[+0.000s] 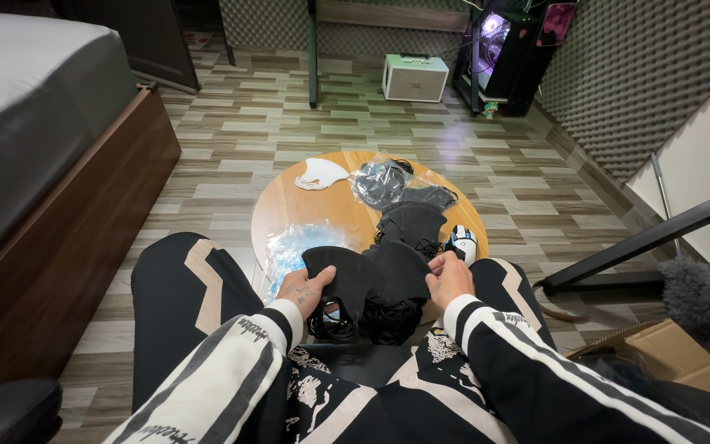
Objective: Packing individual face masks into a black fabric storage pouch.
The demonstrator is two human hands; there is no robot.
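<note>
Gripping a black mask (347,279) at lower centre, the left hand (304,289) pinches its left edge. The right hand (449,278) closes on another black mask (400,275), both at the round table (330,205)'s near edge.

Single head-mounted view, looking steeply down and forward from above the seated person's lap. The round tabletop (289,201) lies near, centred; floor (289,123) and bed (26,99) recede beyond.

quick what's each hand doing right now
Left hand: closed, holding a black cloth face mask.
Right hand: closed, pinching the edge of a second black cloth face mask.
</note>
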